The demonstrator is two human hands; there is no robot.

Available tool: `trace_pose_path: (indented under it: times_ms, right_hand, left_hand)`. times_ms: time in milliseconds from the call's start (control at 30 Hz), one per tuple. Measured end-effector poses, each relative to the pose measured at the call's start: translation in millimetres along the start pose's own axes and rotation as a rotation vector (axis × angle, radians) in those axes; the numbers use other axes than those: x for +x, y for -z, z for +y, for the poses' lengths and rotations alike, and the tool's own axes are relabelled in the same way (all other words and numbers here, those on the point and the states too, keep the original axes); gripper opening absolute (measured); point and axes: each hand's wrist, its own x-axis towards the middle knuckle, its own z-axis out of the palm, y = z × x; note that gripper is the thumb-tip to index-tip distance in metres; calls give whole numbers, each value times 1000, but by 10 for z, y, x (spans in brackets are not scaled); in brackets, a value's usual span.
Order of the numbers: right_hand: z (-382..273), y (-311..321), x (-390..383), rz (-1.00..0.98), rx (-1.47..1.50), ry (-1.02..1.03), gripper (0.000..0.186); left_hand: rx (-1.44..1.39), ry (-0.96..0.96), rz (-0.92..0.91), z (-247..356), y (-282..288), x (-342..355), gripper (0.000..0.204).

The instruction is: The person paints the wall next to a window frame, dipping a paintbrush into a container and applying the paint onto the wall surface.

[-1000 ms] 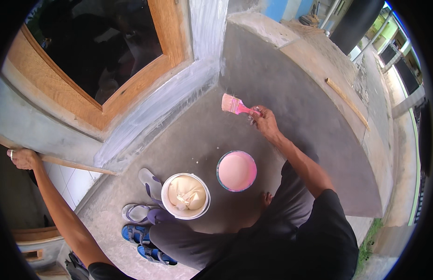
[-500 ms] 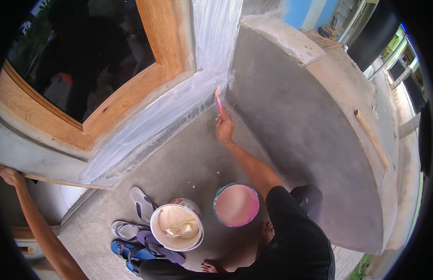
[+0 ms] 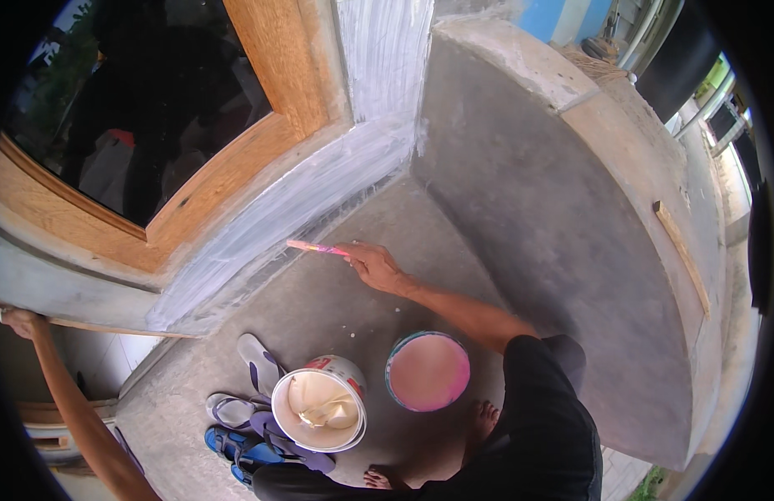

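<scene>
My right hand (image 3: pixel 377 267) is closed round a pink-handled paintbrush (image 3: pixel 318 248). The brush points left, its tip at the lower edge of the low wall below the window; whether the bristles touch it I cannot tell. Streaky white paint covers the low wall (image 3: pixel 262 217) and the upright strip (image 3: pixel 385 58) beside the window frame. At the far left my left hand (image 3: pixel 18 321) grips the edge of the wall by an opening. Between my feet and the wall stand a white bucket (image 3: pixel 360 409) holding cream-coloured stuff and a round tub (image 3: pixel 428 371) of pinkish liquid.
Grey and purple flip-flops (image 3: pixel 260 363) and blue sandals (image 3: pixel 236 447) lie left of the bucket. A dark grey curved wall (image 3: pixel 545 209) rises on the right, with a wooden strip (image 3: pixel 683 259) on its ledge. The wood-framed window (image 3: pixel 299 75) is upper left.
My right hand has moved left and nearer with the paintbrush, away from the wall corner, and the brush has swung from upright to pointing left. My left hand keeps its grip.
</scene>
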Motion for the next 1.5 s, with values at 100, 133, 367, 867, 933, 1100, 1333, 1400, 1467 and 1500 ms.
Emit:
trace_pose_path:
  times_ms: [100, 133, 367, 867, 933, 1100, 1333, 1400, 1467, 1500]
  right_hand:
    - [277, 345, 213, 175, -175, -45, 36]
    - [352, 473, 236, 185, -205, -81, 34]
    - [1057, 988, -60, 702, -505, -434, 30]
    - [111, -459, -205, 31, -25, -75, 34]
    - [190, -425, -126, 46, -65, 44, 33]
    - [536, 115, 148, 73, -223, -143, 33]
    - [1065, 955, 11, 468, -523, -401, 27]
    - [1126, 972, -38, 648, -488, -438, 23]
    - [867, 547, 59, 694, -357, -529, 23]
    - [724, 311, 115, 749, -235, -620, 23]
  left_hand:
    - [-13, 9, 11, 42, -12, -47, 67]
    - [-12, 7, 19, 54, 21, -33, 68]
    - [-76, 41, 37, 219, 129, -288, 69]
    - [-143, 98, 14, 438, 229, -499, 70]
    - [-150, 102, 5, 452, 198, -533, 70]
    - [-154, 98, 10, 472, 244, -522, 70]
    - [-166, 108, 17, 482, 234, -565, 70]
    - [-172, 111, 19, 474, 245, -556, 70]
    - [-158, 105, 29, 448, 313, -521, 70]
    - [-154, 106, 31, 435, 342, -516, 70]
